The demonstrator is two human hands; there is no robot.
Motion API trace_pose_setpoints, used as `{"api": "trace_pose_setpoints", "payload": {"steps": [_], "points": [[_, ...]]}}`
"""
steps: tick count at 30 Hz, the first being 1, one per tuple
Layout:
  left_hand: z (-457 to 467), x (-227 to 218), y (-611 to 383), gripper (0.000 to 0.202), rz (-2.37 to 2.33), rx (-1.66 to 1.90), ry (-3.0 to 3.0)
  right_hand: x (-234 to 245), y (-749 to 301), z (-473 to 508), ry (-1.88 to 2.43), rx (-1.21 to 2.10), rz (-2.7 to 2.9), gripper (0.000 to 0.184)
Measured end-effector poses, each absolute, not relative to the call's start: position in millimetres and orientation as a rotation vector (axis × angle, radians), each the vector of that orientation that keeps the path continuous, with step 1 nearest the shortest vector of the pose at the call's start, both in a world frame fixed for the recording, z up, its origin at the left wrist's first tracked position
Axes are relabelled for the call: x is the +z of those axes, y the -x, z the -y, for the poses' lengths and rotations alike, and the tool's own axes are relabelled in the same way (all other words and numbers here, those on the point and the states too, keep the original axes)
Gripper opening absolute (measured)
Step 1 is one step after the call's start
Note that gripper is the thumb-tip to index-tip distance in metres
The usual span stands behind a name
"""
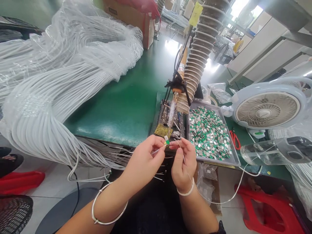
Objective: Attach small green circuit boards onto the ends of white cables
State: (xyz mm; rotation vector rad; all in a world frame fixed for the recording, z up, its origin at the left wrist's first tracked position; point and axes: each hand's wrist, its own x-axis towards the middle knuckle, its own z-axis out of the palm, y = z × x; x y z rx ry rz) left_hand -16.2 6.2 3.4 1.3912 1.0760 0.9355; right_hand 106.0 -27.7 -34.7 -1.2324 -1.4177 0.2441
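Observation:
My left hand (146,156) is closed, pinching a white cable (155,151) between thumb and fingers. At the fingertips sits a small green circuit board with a metal plug (167,140), just below the tip of a soldering iron (172,112) that is fixed pointing down. Whether plug and tip touch, I cannot tell. My right hand (184,162) is closed around thin solder wire (183,159), its fingertips close to the board's right side. The wire trails down past the wrist. Beneath the iron lies a yellow sponge (162,130) in a dark, solder-flecked tray.
A grey tray (237,161) full of green boards with metal plugs stands at the right. Beyond it are red-handled scissors (234,139), a fan (266,109) and a clear bottle (265,152). A ribbed duct (202,48) hangs behind the iron. Bundled white cables (36,94) cover the left.

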Motion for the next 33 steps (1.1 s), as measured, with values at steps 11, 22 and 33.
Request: {"api": "trace_pose_setpoints", "payload": {"steps": [11, 22, 33], "points": [[-14.5, 10.7, 15.4, 0.01, -1.116, 0.939, -1.398, -27.1, -106.5, 19.4, 1.18, 0.162, 1.502, 0.023], [-19.4, 15.2, 14.4, 0.01, -1.11, 0.953, -1.386, -21.7, -104.6, 13.7, 1.105, 0.132, 1.518, 0.028], [-19.8, 19.0, 14.6, 0.009, -1.121, 0.962, -1.414, -17.8, -103.6, 11.1, 1.127, 0.085, 1.533, 0.026]]}}
